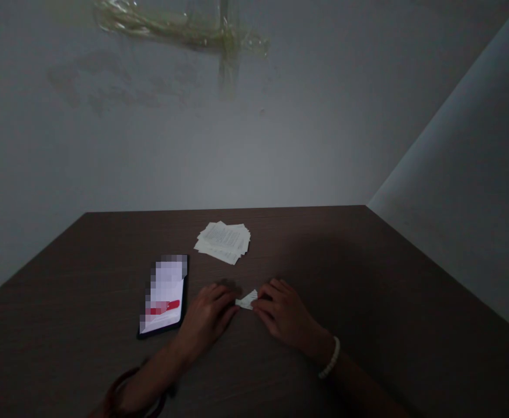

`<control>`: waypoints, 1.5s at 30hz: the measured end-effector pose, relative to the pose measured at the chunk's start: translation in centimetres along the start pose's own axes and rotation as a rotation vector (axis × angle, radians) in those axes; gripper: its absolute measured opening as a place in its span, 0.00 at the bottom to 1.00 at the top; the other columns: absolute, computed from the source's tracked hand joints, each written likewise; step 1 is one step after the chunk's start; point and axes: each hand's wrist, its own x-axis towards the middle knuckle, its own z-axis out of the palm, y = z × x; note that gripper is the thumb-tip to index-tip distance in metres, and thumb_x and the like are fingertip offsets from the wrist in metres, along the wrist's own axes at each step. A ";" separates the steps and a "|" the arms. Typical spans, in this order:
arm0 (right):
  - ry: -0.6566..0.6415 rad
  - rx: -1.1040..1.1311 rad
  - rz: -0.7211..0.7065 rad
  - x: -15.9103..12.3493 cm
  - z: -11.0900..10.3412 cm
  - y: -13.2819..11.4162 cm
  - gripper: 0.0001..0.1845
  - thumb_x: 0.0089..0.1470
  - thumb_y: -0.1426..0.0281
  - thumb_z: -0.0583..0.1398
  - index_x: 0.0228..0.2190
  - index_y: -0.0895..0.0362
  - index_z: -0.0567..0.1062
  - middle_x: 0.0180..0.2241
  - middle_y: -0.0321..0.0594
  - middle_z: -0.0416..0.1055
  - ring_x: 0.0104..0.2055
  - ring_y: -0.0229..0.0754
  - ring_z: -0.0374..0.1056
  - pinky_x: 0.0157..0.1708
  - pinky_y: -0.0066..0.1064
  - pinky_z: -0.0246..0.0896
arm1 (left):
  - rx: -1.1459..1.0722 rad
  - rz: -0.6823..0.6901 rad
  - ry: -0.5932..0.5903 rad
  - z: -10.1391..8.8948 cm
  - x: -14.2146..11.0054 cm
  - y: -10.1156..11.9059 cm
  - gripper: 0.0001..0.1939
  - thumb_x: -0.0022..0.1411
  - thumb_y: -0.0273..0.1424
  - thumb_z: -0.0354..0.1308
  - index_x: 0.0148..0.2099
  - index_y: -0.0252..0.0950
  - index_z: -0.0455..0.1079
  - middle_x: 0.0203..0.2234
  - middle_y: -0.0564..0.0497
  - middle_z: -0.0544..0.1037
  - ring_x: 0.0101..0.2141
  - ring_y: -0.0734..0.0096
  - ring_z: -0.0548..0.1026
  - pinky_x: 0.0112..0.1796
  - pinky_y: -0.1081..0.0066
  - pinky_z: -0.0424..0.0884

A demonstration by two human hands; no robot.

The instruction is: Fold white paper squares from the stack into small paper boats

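A small piece of printed paper (248,300), folded to a point at its top, lies between my two hands, low over the dark table. My left hand (209,312) pinches its left end with thumb and fingers. At the right end, my right hand (282,309) has its fingers closed on the paper; the fingertips hide that edge. Beyond the hands rests a loose stack of printed paper sheets (223,241), fanned unevenly. Left of my left hand lies a phone (165,296) with its screen lit, partly blurred, showing a red patch.
The dark brown wooden table (324,232) meets a pale wall (306,145) at its back edge, and another wall (467,191) runs along its right side. Yellowish tape (184,33) sticks to the back wall. A shadow falls on the table right of my hands.
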 end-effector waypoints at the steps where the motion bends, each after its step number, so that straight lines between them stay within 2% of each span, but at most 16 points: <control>1: -0.006 0.008 0.000 0.0 0.0 -0.1 0.05 0.60 0.72 0.58 0.36 0.55 0.76 0.36 0.39 0.70 0.42 0.44 0.60 0.43 0.36 0.55 | -0.032 -0.001 -0.003 0.0 0.1 -0.1 0.05 0.64 0.28 0.55 0.41 0.35 0.72 0.35 0.48 0.76 0.37 0.62 0.72 0.38 0.63 0.70; 5: -0.031 0.041 -0.014 0.0 -0.1 -0.3 0.08 0.60 0.73 0.57 0.40 0.55 0.75 0.39 0.39 0.69 0.44 0.44 0.59 0.44 0.36 0.55 | -0.127 -0.003 0.002 0.1 0.2 -0.2 0.04 0.61 0.26 0.57 0.39 0.36 0.73 0.33 0.49 0.77 0.36 0.63 0.72 0.39 0.63 0.69; 13: -0.093 -0.009 -0.051 0.0 -0.4 -0.7 0.21 0.56 0.78 0.58 0.50 0.49 0.71 0.41 0.40 0.67 0.43 0.45 0.58 0.43 0.37 0.52 | -0.185 -0.010 0.045 0.0 0.3 0.1 0.07 0.60 0.25 0.55 0.40 0.36 0.72 0.33 0.48 0.77 0.37 0.63 0.73 0.39 0.62 0.69; 21: -0.118 -0.004 -0.050 0.1 -0.7 -1.1 0.19 0.56 0.78 0.57 0.48 0.50 0.73 0.41 0.40 0.66 0.43 0.45 0.58 0.42 0.37 0.53 | -0.208 -0.069 0.041 0.0 0.4 0.0 0.05 0.60 0.25 0.54 0.36 0.35 0.70 0.32 0.49 0.78 0.34 0.65 0.73 0.38 0.63 0.69; 28: -0.077 0.043 -0.028 -0.1 -0.5 -1.0 0.19 0.56 0.78 0.57 0.47 0.51 0.73 0.45 0.41 0.67 0.47 0.46 0.59 0.46 0.39 0.55 | -0.203 -0.039 0.053 0.3 0.2 -0.3 0.05 0.61 0.26 0.53 0.37 0.35 0.70 0.32 0.49 0.78 0.35 0.64 0.74 0.40 0.60 0.69; 32: -0.066 0.049 -0.018 -0.1 -0.4 -1.0 0.18 0.57 0.77 0.57 0.48 0.51 0.72 0.48 0.42 0.67 0.48 0.46 0.60 0.47 0.40 0.57 | -0.202 -0.051 0.055 0.2 0.2 -0.3 0.06 0.60 0.26 0.53 0.38 0.35 0.71 0.31 0.49 0.77 0.34 0.65 0.73 0.37 0.63 0.69; 36: 0.004 0.073 0.040 0.0 0.0 -0.9 0.21 0.56 0.76 0.58 0.51 0.52 0.70 0.53 0.43 0.64 0.52 0.47 0.59 0.51 0.42 0.57 | -0.223 -0.050 0.058 0.0 0.4 -0.1 0.07 0.60 0.25 0.53 0.39 0.35 0.72 0.30 0.50 0.77 0.33 0.66 0.73 0.36 0.65 0.69; 39: 0.020 0.135 0.093 0.0 0.2 -0.8 0.24 0.55 0.75 0.59 0.53 0.53 0.68 0.51 0.43 0.67 0.51 0.46 0.60 0.52 0.42 0.57 | -0.230 -0.046 0.049 -0.2 0.5 0.0 0.08 0.60 0.25 0.52 0.39 0.36 0.72 0.30 0.50 0.77 0.33 0.67 0.73 0.36 0.65 0.69; 45: 0.089 0.255 0.080 0.0 0.5 -0.6 0.20 0.53 0.77 0.60 0.48 0.53 0.71 0.45 0.41 0.70 0.47 0.44 0.62 0.49 0.39 0.59 | -0.248 -0.053 0.034 -0.1 0.3 -0.1 0.07 0.60 0.26 0.54 0.41 0.36 0.72 0.31 0.50 0.76 0.35 0.66 0.73 0.39 0.63 0.69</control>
